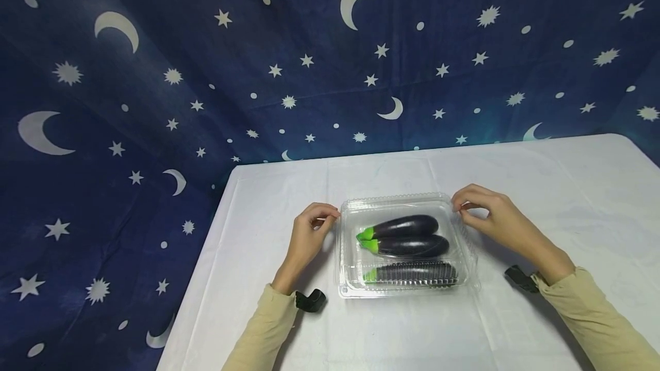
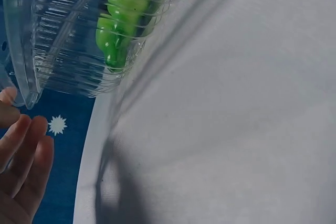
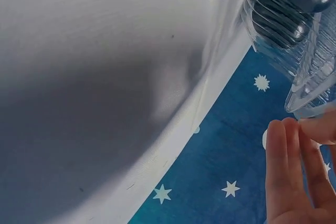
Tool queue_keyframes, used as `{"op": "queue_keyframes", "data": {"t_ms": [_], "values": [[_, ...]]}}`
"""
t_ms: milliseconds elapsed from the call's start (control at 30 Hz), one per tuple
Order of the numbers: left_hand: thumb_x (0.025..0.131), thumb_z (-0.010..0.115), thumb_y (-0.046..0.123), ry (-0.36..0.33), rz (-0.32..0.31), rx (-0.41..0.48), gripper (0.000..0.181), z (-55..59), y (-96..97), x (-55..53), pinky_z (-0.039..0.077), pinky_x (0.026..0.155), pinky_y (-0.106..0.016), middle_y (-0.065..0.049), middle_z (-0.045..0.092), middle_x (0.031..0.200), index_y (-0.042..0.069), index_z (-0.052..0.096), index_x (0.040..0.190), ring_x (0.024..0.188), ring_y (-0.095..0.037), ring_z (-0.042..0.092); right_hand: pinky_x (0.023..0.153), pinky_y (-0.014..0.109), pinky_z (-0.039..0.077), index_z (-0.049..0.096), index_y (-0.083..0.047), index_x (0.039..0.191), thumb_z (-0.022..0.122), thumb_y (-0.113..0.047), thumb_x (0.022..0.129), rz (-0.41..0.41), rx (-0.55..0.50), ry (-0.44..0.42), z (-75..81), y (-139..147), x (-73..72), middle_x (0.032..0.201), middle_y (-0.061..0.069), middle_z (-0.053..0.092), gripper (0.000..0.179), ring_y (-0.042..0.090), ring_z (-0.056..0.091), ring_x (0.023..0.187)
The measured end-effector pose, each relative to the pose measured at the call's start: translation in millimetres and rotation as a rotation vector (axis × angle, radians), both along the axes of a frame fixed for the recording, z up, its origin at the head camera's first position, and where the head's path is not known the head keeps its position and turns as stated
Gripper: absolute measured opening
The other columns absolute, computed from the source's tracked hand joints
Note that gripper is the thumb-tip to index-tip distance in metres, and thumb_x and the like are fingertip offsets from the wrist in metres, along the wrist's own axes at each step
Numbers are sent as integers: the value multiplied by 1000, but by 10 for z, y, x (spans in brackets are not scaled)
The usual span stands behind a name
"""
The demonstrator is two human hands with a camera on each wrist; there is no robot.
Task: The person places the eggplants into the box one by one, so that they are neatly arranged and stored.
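Observation:
A clear plastic clamshell container (image 1: 356,289) stands on the white tablecloth with its lid over the contents. Inside lie three dark purple eggplants with green stems: a back one (image 1: 407,225), a middle one (image 1: 417,246) touching it, and a front one (image 1: 417,272) seen through the ribbed plastic. My left hand (image 1: 308,235) pinches the rim at the far left corner between thumb and forefinger. At the far right corner, my right hand (image 1: 490,216) pinches the edge the same way. The right wrist view shows its thumb and fingertips (image 3: 276,129) at the lid's corner.
White cloth covers the table (image 1: 567,199). Behind it and on the left hangs a dark blue curtain (image 1: 309,27) with moons and stars. A black wrist mount (image 1: 311,301) sits at the left cuff, and another black mount (image 1: 521,279) at the right cuff.

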State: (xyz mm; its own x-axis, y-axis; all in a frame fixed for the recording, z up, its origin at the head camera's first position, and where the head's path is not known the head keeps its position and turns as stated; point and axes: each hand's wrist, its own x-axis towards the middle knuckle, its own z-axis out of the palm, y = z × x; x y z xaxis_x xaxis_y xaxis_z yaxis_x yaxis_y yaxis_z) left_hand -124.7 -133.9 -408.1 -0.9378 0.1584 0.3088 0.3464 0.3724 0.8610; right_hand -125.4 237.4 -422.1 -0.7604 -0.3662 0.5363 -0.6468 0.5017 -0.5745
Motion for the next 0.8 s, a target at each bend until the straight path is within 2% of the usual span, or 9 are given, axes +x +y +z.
{"op": "queue_keyframes", "data": {"t_ms": [100, 233, 333, 600, 800], "values": [[93, 57, -8, -48, -23, 14, 15, -21, -26, 6, 58, 78, -34, -19, 67, 104, -6, 71, 97, 92, -33, 68, 82, 8, 50, 69, -12, 90, 72, 20, 74, -3, 12, -5, -15, 11, 13, 101, 2, 66, 36, -7, 55, 99], [95, 58, -4, -93, -55, 26, 16, -192, -96, -60, 56, 79, -28, -18, 67, 108, -3, 71, 104, 94, -31, 67, 82, 8, 50, 69, -12, 92, 71, 19, 75, -3, 20, -18, -20, 19, 37, 104, 3, 66, 36, -8, 55, 101], [95, 62, 2, -117, -72, 30, 16, -308, -144, -100, 55, 82, -29, -14, 67, 111, 2, 72, 107, 96, -28, 67, 81, 9, 50, 69, -11, 93, 71, 19, 76, 1, 35, -23, 1, 19, 69, 105, 3, 66, 35, -8, 55, 102], [94, 67, 12, -154, -142, -48, 25, -264, -212, -31, 56, 81, -30, -6, 65, 116, 12, 71, 119, 97, -22, 68, 80, 10, 51, 67, -6, 95, 70, 18, 77, 5, 81, -46, 75, -1, 193, 107, 3, 62, 31, -9, 52, 103], [93, 68, 13, -183, -197, -100, 36, -211, -245, 25, 56, 81, -30, -7, 63, 120, 13, 66, 129, 98, -21, 68, 79, 12, 53, 67, -8, 100, 71, 15, 79, -10, 103, -82, 114, -4, 276, 108, 0, 62, 32, -3, 56, 100]]}}
